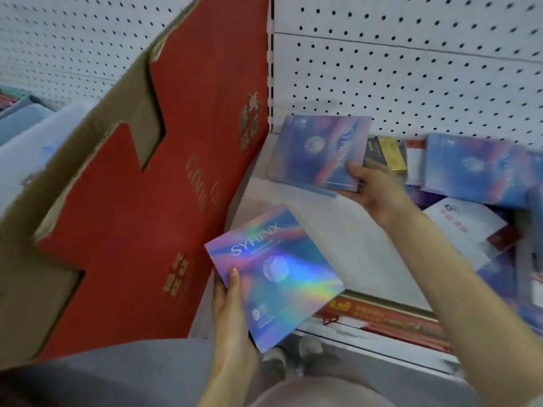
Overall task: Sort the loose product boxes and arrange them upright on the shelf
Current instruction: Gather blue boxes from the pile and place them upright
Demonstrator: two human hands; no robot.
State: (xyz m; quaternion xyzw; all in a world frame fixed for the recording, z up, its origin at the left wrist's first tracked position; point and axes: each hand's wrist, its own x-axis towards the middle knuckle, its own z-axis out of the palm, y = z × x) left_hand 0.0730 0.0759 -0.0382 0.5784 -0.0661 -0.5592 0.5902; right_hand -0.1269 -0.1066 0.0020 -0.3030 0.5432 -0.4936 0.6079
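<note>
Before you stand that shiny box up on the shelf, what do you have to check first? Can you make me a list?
1. Right hand has a grip on the far shiny box: ok, it holds its lower corner.
2. Left hand holds the near shiny box: ok, thumb on its face.
3. Far shiny box stands straight: not ok, it is tilted.
4. Its bottom edge rests on the shelf: cannot tell.
5. Bare shelf room beside the red carton: ok.
6. Pile of loose boxes on the right is sorted: not ok, they lie jumbled.
</note>
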